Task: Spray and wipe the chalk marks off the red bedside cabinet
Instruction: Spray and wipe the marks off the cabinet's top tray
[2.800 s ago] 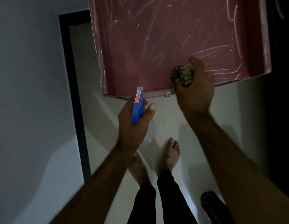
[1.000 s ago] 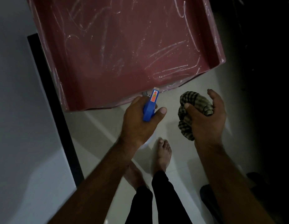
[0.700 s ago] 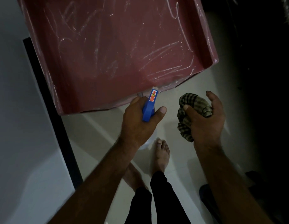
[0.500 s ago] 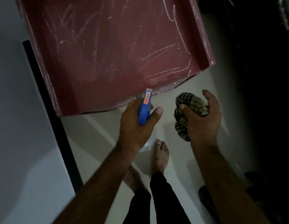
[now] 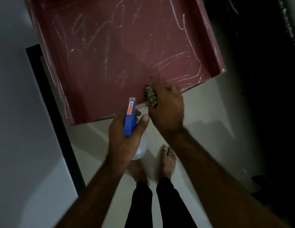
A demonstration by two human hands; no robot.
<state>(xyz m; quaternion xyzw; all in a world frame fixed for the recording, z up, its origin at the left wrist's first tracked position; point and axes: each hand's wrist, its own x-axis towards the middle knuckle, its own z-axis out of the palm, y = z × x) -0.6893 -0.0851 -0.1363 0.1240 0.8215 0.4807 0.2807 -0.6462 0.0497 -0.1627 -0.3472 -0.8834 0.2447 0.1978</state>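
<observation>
Our right hand (image 5: 165, 107), clamped on the bunched checked cloth (image 5: 151, 96), returns to the chalk-streaked red bedside cabinet top (image 5: 127, 51), near edge; left hand (image 5: 125, 137) grips the blue-headed spray bottle (image 5: 130, 117). Wiping resumes.

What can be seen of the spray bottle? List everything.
The blue-headed plastic spray bottle has a blue trigger head with a pale nozzle tip and a narrow orange label bearing an arrow. Below it a clear, rounded body shows under the palm. The left hand grips it around the neck, thumb along the head's right side. It is held in the air at the near edge of the red chalk-marked cabinet top, nozzle aimed at it.
</observation>
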